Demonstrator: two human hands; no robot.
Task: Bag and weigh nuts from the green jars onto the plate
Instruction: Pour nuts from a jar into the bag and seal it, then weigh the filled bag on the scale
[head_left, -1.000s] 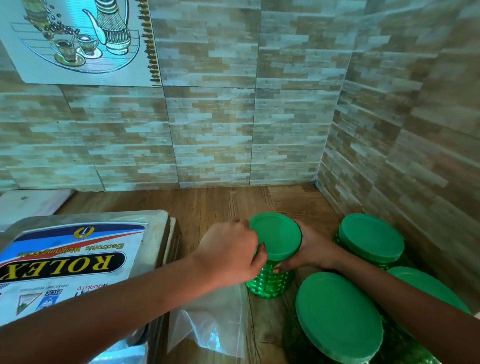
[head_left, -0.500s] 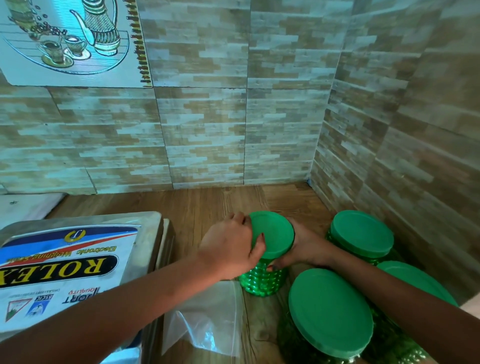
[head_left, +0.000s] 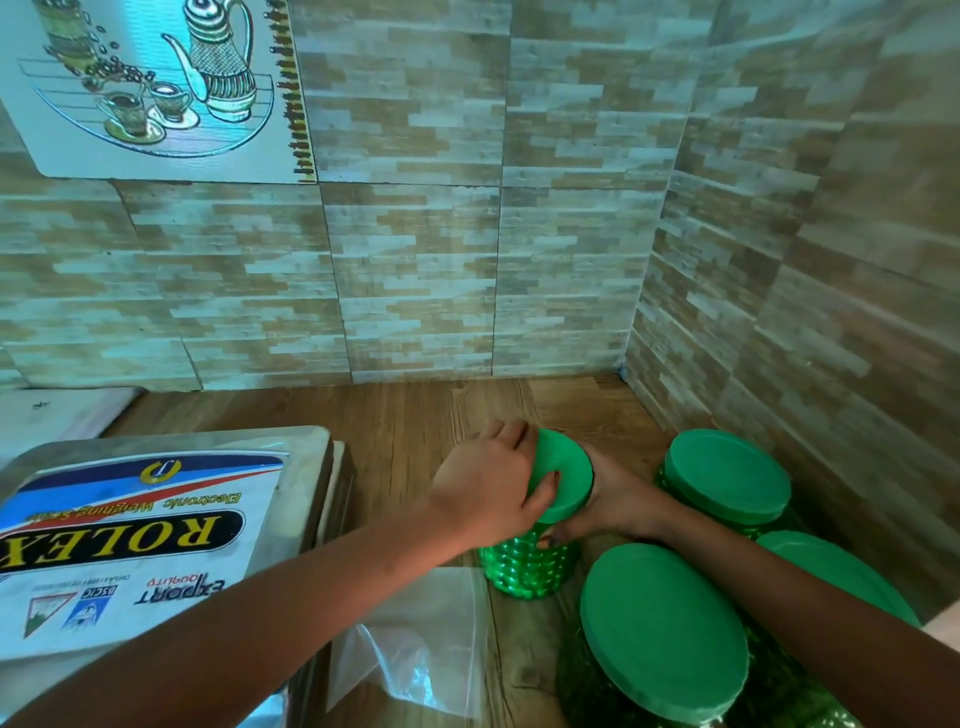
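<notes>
**On the small jar (head_left: 524, 566)'s lid (head_left: 563, 478): two hands set for the twist**

Over the lid's far rim the left fingers (head_left: 511, 431) curl, with the thumb pressed on its flat top, so the left hand (head_left: 488, 493) grips the lid. The right hand (head_left: 608, 499) wraps the jar just under it, thumb on the studded wall, holding the body.

The step looks like unscrewing. The lid is smooth plastic and likely slick, so the rim is the place to hold it. The bumpy wall gives the right hand better purchase. The jar seems light and stiff; its fill cannot be seen, but loose nuts would shift and spill if it tips once open.

The jar stands on the wooden surface (head_left: 415, 415), near the back corner. A clear bag (head_left: 415, 639) lies flat just in front of it; thin and limp, it will need its mouth pinched open, probably with both hands.

Three larger lidded jars crowd the right: one behind (head_left: 727, 475), one in front (head_left: 662, 631), one beside the side wall (head_left: 836, 577). That wall leaves the right elbow little swing. The scale (head_left: 311, 452) sits left, its steel edge near the left forearm. Bare wood lies behind the jar toward the back wall and between jar and scale, which looks the best spot to set the lid down.
</notes>
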